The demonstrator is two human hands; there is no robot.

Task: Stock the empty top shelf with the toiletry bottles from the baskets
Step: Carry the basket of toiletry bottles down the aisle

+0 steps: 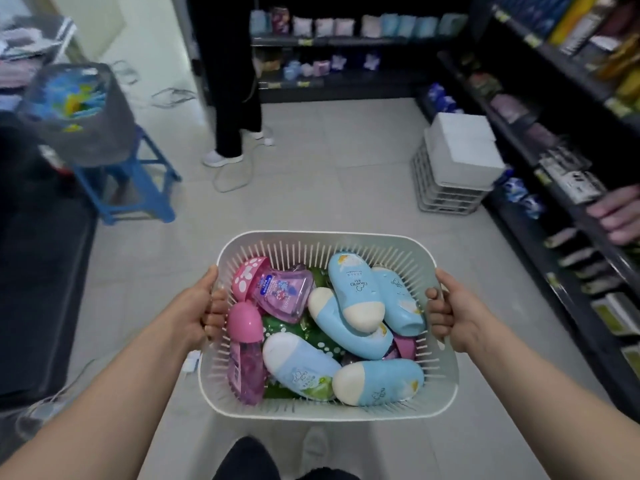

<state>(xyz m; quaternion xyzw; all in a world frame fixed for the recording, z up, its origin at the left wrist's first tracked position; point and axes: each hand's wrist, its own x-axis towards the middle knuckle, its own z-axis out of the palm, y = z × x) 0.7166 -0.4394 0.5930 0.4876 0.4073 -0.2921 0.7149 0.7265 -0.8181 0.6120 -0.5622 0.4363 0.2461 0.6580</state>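
**Head view: carrying stage.** A white slatted basket (325, 237) is held in front of the person, above the floor (311, 188) of a shop aisle. The left hand (202, 306) grips the basket's left edge and the right hand (453, 315) grips its right edge. On each hand the fingers (216, 306) are curled over the rim with the tips inside, pinching the wall against the palm.

**Load.** Blue bottles (355, 292) with cream caps are piled crosswise toward the right edge and the near right corner. Pink bottles (247, 368) lie along the left edge, and a green pouch (313, 336) lies beneath. All are loose and on their sides. The top shelf to be stocked cannot be made out. The shelving (568, 202) on the right carries goods at every level that shows.

**Probable hazards.**
- **(a)** The bottles are rounded and stacked, so a tilt of the basket would likely send the uppermost one sliding toward the rim.
- **(b)** A cable (228, 183) loops across the floor ahead and could catch a foot.
- **(c)** A stack of baskets (446, 188) beside the shelving narrows the aisle. A second person (235, 126) stands at the far end, and another hand (620, 216) enters at the right. Contact with any of these could jolt the load.
- **(d)** The weight appears to sit toward the right edge, so releasing one hand to pick a bottle may tip the basket.
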